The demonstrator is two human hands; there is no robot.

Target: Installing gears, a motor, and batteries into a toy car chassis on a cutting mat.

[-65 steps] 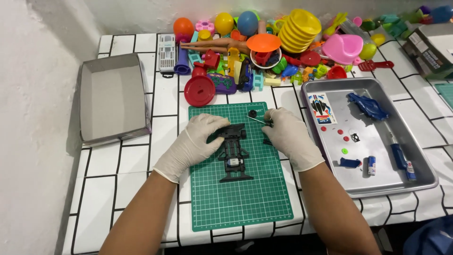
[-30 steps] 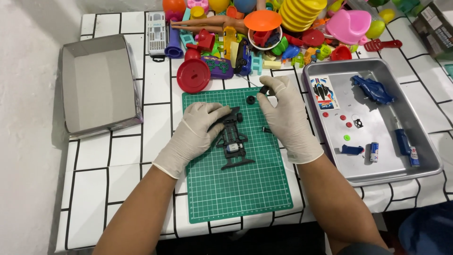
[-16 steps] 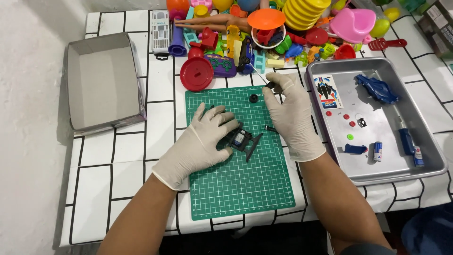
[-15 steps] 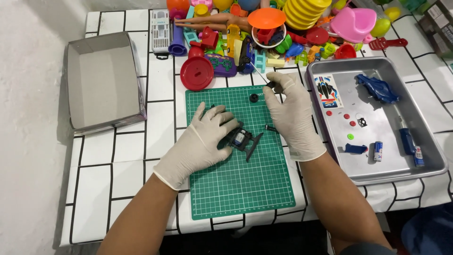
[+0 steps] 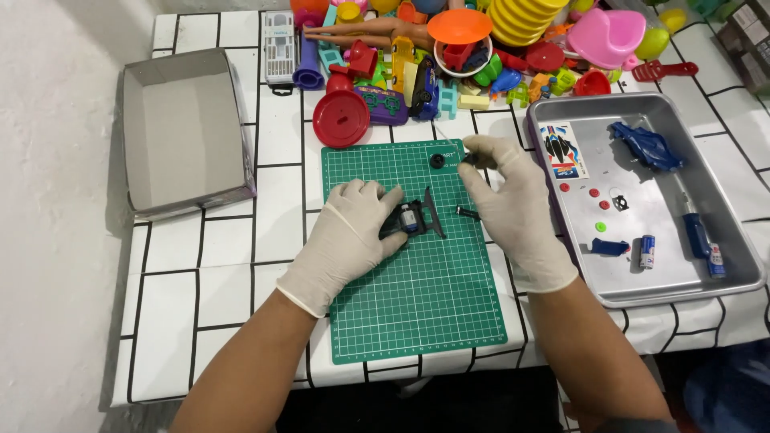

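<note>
We see one grey tray [image 5: 184,132] far left on tiled surface [image 5: 224,265]. One red lid [image 5: 341,119] just above one green cutting mat [image 5: 417,305]. Left hand [image 5: 345,240], gloved, fingers curled round one black toy chassis [image 5: 417,218] on mat. One small black wheel [image 5: 437,160] loose near mat's top edge. Right hand [image 5: 513,204], gloved, fingertips pinched on tiny dark part [image 5: 469,159]. One metal tray [image 5: 726,277] right: one blue car shell [image 5: 646,146], one screwdriver [image 5: 696,232], two batteries.

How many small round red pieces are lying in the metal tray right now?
3, all on the tray floor left of centre: one red piece by the sticker sheet, one to its right, one just below. None look hidden.
</note>
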